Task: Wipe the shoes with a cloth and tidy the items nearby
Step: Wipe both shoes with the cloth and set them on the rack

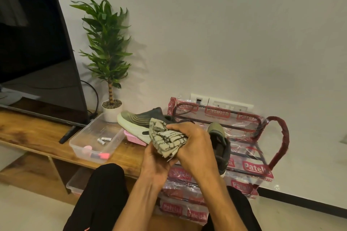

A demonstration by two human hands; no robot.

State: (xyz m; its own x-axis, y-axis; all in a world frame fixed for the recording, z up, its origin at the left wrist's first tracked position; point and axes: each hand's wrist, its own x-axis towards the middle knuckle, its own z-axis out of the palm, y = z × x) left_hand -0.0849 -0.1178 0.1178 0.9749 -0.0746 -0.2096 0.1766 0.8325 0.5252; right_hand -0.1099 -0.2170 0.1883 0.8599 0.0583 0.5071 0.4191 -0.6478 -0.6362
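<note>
- Cloth [167, 139], cream with dark checks, is bunched and gripped in the curled fingers of the right hand [195, 144], and is pressed against the side of a shoe [135, 121]
- That shoe, dark on top with a pale green sole, is held up with its toe pointed left, over the right end of the wooden table [37, 133]
- The left hand [155, 161] is cupped beneath the cloth and the shoe's hidden rear; whether shoe or cloth is gripped by it cannot be told
- A second shoe [219, 148], olive and dark, is seen on the top tier of a red rack [285, 138], just right of the hands; the rack is wrapped in printed clear plastic
- On the table a clear tub [78, 146] is set near the held shoe's toe, with two batteries [104, 140] and some pink items inside
- A pink tray [134, 138] is partly hidden under the shoe, just right of the tub
- Behind the tub a potted plant [110, 107] and, further left, a television [33, 43] are stood
</note>
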